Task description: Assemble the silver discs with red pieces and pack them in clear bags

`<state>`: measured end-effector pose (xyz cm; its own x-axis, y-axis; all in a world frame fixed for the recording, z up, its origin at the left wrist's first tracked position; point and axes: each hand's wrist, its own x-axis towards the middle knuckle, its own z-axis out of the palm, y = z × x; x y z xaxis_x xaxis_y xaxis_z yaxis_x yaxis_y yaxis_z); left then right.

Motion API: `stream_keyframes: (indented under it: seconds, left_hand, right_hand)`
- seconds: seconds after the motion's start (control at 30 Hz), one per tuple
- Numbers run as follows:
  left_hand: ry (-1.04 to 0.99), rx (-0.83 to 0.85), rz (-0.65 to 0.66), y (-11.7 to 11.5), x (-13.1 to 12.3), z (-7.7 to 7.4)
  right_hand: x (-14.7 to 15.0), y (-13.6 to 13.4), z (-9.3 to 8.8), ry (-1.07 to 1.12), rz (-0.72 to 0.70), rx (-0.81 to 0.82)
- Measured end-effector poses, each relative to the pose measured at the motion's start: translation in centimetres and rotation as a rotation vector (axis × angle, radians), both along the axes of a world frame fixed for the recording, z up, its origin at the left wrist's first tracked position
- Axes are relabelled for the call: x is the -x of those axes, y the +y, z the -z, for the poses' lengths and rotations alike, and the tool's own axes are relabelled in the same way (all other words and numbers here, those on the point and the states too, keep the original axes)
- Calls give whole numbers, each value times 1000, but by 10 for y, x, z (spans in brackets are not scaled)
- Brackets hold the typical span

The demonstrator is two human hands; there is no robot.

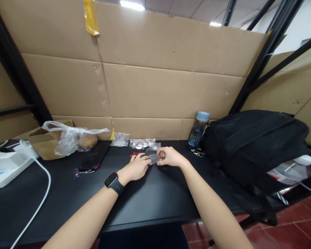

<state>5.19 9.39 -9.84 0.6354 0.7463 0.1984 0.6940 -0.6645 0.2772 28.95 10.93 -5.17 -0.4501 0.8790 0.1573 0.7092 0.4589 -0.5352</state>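
Together, left hand [136,168] and right hand [169,157] tight around 1 clear packet [153,157], contents indistinct.

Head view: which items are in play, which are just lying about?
Likely in play: left hand, right hand, clear packet between them, red piece beside it, filled packets behind.
Lying about: water bottle, black backpack, keys, phone, power strip, plastic bag.

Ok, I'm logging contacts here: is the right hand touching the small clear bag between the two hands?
Touching. The head view shows the right hand pinching the small clear bag at its right edge, with no gap between fingers and plastic.
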Motion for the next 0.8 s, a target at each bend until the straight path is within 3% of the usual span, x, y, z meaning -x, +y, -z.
stream_keyframes:
  seconds: [0.2, 0.43, 0.67, 0.8]
  left_hand:
    - [35, 6, -14, -4, 2, -3]
    - [68, 72, -2, -3, 5, -7]
    - [67, 90, 2, -3, 6, -9]
    - [50, 111, 16, 0, 9, -6]
  right_hand:
    - [3, 1, 5, -63, 13, 52]
    - [10, 4, 12, 21, -26, 15]
    - [12, 4, 15, 67, -64, 115]
    - [17, 6, 19, 37, -14, 6]
